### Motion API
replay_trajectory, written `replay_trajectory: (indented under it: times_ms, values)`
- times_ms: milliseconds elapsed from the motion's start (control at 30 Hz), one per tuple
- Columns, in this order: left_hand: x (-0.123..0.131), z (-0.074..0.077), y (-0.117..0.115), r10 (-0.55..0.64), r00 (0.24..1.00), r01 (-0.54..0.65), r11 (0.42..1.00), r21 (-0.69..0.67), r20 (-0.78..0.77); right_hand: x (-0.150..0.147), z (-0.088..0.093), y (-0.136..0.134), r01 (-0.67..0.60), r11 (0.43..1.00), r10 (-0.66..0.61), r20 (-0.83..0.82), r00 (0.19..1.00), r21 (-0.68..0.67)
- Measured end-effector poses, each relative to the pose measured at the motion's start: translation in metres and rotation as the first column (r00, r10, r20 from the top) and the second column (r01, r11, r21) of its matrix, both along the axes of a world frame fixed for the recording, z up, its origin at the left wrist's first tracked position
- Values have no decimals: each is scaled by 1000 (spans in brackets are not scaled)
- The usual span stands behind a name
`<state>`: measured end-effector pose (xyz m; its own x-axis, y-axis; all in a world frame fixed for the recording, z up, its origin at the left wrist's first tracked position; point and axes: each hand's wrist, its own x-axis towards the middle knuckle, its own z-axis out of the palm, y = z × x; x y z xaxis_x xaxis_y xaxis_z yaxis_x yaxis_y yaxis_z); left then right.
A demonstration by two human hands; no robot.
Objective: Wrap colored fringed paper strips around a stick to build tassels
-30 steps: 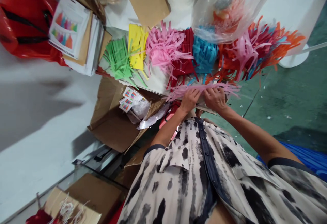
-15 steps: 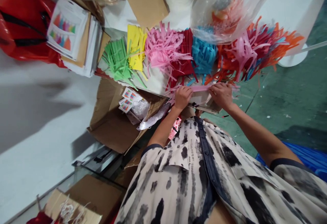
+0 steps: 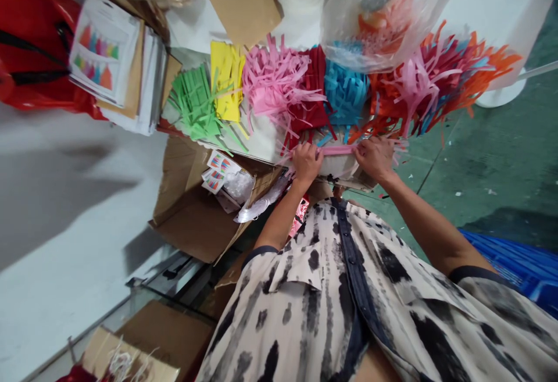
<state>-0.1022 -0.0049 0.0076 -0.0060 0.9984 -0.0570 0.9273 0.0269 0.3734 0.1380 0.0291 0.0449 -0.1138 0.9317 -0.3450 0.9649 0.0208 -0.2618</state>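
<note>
A strip of pink fringed tissue paper (image 3: 337, 150) is stretched level along the near edge of the table. My left hand (image 3: 307, 163) is closed on its left part, and my right hand (image 3: 375, 157) grips its right part. Loose pink fringe ends stick out beyond both hands. Just past them lie fringed paper bundles: green (image 3: 196, 103), yellow (image 3: 227, 79), pink (image 3: 276, 79), dark red (image 3: 313, 114) and blue (image 3: 346, 91). A mixed orange, red and pink pile (image 3: 436, 85) is at the right. My fingertips are partly hidden by the paper.
A stack of printed cards (image 3: 107, 50) and a red bag (image 3: 35, 33) are at the left. Below the table edge stands an open cardboard box (image 3: 187, 213) with packaged cards. At the back are a clear plastic bag (image 3: 392, 15) and a brown cardboard piece (image 3: 244, 4).
The pink strip between my hands now looks narrower and more gathered. Both hands remain on it in nearly the same place; the view has shifted slightly.
</note>
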Motion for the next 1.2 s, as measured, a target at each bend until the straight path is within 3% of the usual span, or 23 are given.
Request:
replay_trajectory:
  times_ms: [133,267,367,467,533,600,733,833,900,933,1067,1133,1200]
  values:
    - [1,-1,-1,1,1000,-1,1000,-12,3,-5,2,3,-10,1000,10,40,999,-12]
    - [7,0,-1,21,1000,-21,1000,-7,12,-11,4,-7,-42,991,36,50,998,127]
    - [11,1,0,4,1000,-4,999,35,7,-15,0,-20,-228,963,234,-28,972,146]
    - [13,1,0,-216,975,213,976,52,53,-12,-8,-30,-427,900,435,-107,894,91]
    - [7,1,0,-407,906,406,913,33,120,-6,-15,-33,-453,887,461,-108,881,94]
    - [-6,2,-2,-484,861,488,873,15,159,4,-19,-33,-450,886,461,-102,881,112]
    - [-49,11,-16,-382,916,385,923,4,118,27,-22,-30,-411,895,431,-100,897,173]
    - [-66,23,-28,-194,980,193,981,35,30,34,-23,-26,-378,896,410,-104,906,234]
    - [-57,29,-30,-163,987,163,985,63,-4,32,-22,-24,-368,890,406,-103,908,268]
    - [-46,32,-29,-217,976,216,974,64,-2,29,-21,-22,-364,888,403,-96,910,281]
    - [11,31,-8,-570,819,571,821,1,69,17,-13,-17,-376,877,404,-34,914,298]
    - [31,28,4,-586,809,588,808,-44,50,14,-10,-13,-394,874,413,-8,911,283]
    - [41,26,13,-548,837,546,834,-85,4,14,-9,-9,-425,867,437,14,899,260]
